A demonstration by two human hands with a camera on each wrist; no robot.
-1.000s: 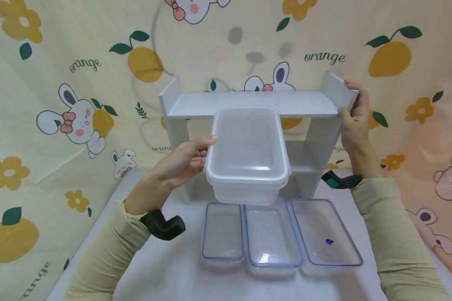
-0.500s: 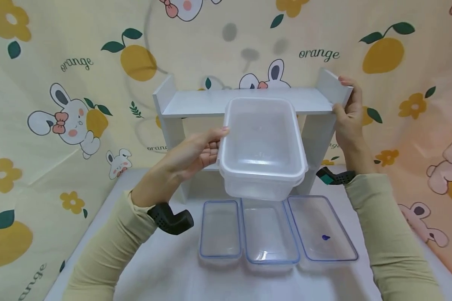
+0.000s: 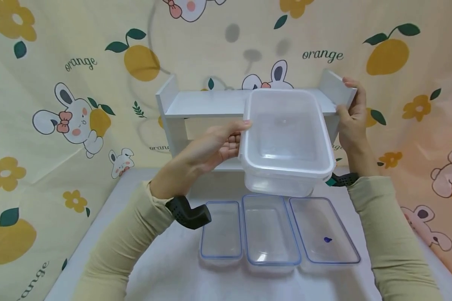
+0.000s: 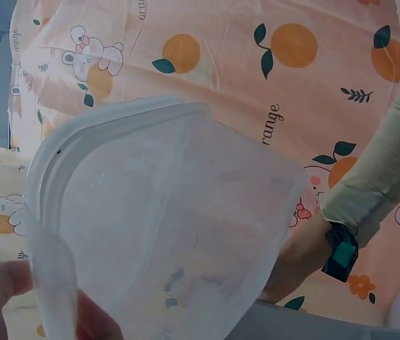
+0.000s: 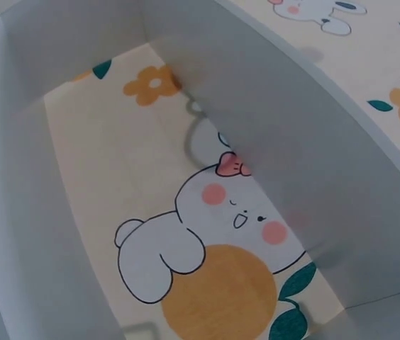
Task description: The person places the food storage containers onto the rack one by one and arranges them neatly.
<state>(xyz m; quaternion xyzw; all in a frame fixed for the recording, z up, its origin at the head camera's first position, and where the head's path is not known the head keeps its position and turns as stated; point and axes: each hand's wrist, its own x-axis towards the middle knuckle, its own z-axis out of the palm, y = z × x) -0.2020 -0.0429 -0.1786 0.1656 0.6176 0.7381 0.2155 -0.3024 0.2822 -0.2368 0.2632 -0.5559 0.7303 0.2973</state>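
Observation:
A clear plastic food container with a white lid is held up in front of the white shelf unit. My left hand grips its left edge, thumb on the lid's rim and fingers below. The left wrist view shows the container from the side, frosted and see-through. At the shelf's upper right corner my right hand grips the raised end panel, thumb in front and fingers over the outer edge. The right wrist view looks into the shelf's open bay, and that hand is out of its frame.
Three clear containers with blue-rimmed lids stand in a row on the white table: a narrow left one, a middle one and a right one with a small blue mark. A patterned cloth hangs behind the shelf.
My left hand has carried the white-lidded container to the right and slightly up, so it now covers the shelf's right part. My right hand keeps its hold on the end panel.

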